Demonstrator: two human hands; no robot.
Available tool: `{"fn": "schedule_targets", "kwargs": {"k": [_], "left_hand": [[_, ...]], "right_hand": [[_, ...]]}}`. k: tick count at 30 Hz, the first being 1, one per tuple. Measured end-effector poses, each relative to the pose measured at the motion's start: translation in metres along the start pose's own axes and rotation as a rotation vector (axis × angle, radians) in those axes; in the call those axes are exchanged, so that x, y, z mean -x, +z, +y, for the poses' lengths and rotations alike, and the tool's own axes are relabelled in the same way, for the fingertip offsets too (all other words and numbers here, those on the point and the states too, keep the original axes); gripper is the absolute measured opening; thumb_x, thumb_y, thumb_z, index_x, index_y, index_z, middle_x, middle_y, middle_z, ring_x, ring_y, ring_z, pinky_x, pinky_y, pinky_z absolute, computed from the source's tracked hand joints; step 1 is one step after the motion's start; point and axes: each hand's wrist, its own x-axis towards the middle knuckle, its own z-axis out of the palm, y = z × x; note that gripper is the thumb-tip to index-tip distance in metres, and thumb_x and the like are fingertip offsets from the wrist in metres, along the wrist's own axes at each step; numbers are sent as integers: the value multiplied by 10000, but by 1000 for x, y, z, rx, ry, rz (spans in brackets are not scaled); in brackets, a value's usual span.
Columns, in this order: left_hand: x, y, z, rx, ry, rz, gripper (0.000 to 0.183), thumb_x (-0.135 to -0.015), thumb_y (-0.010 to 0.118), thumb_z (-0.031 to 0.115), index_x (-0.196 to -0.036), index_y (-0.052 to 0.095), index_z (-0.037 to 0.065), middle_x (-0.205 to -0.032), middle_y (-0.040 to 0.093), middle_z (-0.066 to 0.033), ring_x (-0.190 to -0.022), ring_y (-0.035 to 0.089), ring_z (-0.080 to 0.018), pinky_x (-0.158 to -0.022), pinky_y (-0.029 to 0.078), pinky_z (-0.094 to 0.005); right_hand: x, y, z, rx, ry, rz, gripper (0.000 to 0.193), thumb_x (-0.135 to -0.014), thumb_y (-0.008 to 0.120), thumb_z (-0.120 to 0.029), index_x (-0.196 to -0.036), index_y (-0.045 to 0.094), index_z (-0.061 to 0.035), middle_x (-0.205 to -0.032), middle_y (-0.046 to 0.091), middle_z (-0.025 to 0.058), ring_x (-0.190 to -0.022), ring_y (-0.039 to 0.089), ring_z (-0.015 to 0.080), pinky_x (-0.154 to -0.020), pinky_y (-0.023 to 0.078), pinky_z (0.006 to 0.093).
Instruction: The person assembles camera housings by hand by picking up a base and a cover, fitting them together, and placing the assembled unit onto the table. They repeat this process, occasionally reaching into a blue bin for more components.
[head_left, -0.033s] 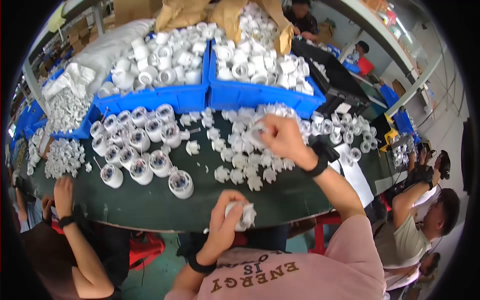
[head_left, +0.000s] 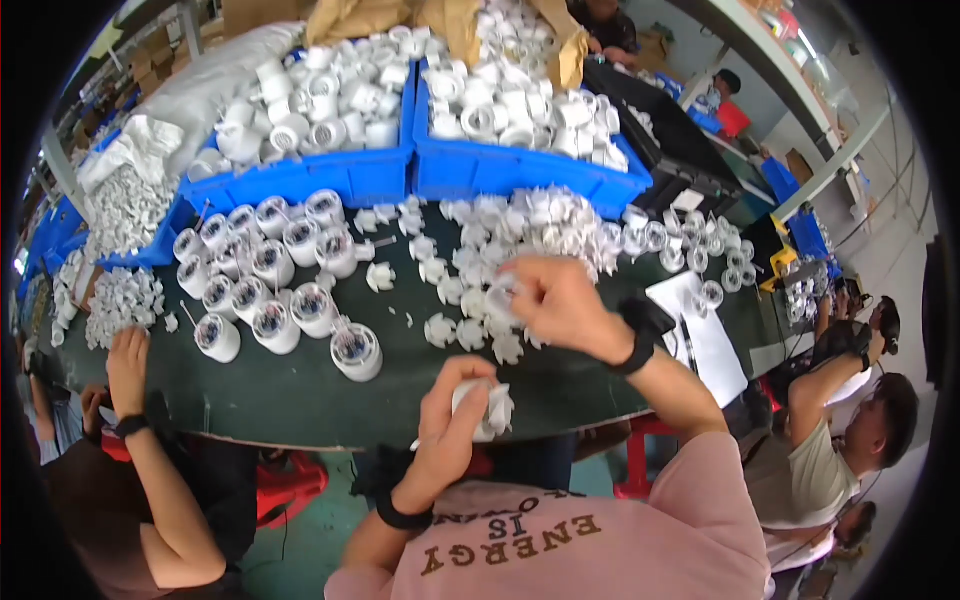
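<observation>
Near the table's front edge my left hand (head_left: 447,425) is closed around a white plastic housing (head_left: 468,396). A white toothed cap (head_left: 501,408) shows at the right end of that housing. My right hand (head_left: 570,308) pinches a clear round cover (head_left: 502,299) between thumb and fingers, above the loose caps. Below and left of this cover lie several white toothed caps (head_left: 438,330), with a larger heap of them (head_left: 560,225) behind. To the left stand white round housings (head_left: 357,352) with wires and small parts visible in their open tops.
Two blue bins (head_left: 300,186) (head_left: 530,172) full of white housings stand at the back. Clear covers (head_left: 712,293) lie at the right, near a white paper sheet (head_left: 716,350). A co-worker's hand (head_left: 127,360) is by small white parts (head_left: 125,305) at left.
My right hand has come nearer to me and closer to my left hand, bringing the clear cover along. My left hand keeps its hold on the housing. The view has shifted slightly.
</observation>
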Motion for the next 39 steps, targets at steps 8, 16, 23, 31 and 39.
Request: {"fn": "schedule_targets", "kwargs": {"k": [8, 16, 23, 31, 39], "left_hand": [[-14, 17, -6, -57, 5, -1, 457, -963, 378, 381, -981, 568, -34, -845, 626, -83, -741, 583, -114, -680, 454, -235], [-11, 24, -10, -164, -6, 127, 489, -949, 349, 427, -926, 556, -16, -766, 586, -52, -669, 550, -97, -613, 420, -222], [-4, 35, -1, -409, 92, 38, 435, -958, 348, 349, -929, 557, -31, -805, 572, -72, -722, 513, -123, -644, 395, -263], [-4, 37, -4, -431, 262, 7, 328, -953, 386, 245, -961, 557, -35, -726, 585, -128, -626, 556, -197, -587, 434, -311], [6, 43, 4, -440, 315, -52, 316, -915, 396, 241, -987, 530, -37, -762, 605, -158, -595, 576, -223, -560, 459, -326]], "right_hand": [[107, 12, -35, -1211, 597, -13, 156, -891, 573, -5, -870, 426, -54, -1069, 541, 83, -920, 562, 123, -780, 530, 331], [137, 6, -45, -1037, 391, 30, 527, -855, 686, -90, -1295, 402, -28, -1224, 467, 80, -1100, 509, 165, -951, 421, 337], [137, 11, -47, -671, 280, 0, 546, -808, 727, -69, -1272, 444, -25, -1207, 473, 95, -1079, 521, 175, -954, 432, 339], [135, 28, -56, -586, 126, 139, 567, -949, 511, -306, -1374, 315, 14, -1390, 329, 225, -1286, 340, 326, -1063, 272, 420], [140, 39, -59, -665, -46, 143, 601, -957, 467, -278, -1410, 228, 36, -1462, 231, 275, -1349, 274, 358, -1093, 220, 450]]}}
